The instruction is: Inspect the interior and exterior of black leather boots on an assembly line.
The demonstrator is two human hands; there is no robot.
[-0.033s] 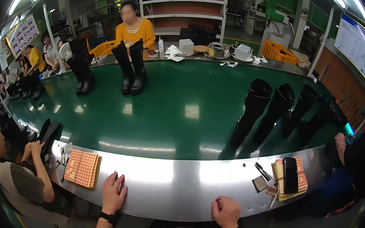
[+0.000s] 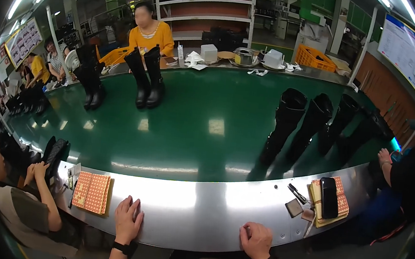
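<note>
While the left hand [image 2: 127, 220] rests with fingers slightly apart, the right hand [image 2: 256, 241] has its fingers curled together; both lie near the front edge of the metal counter [image 2: 192, 224], open metal stretching between, patterned notebook [image 2: 91, 191] leftward, green surface [image 2: 182, 132] beyond.

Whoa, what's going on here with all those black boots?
The person's left hand and curled right hand rest on a metal ledge, with nothing visibly held. A red-patterned notebook lies near the left hand; a phone lies on another near the right. Tall black boots stand on the green surface beyond.
</note>
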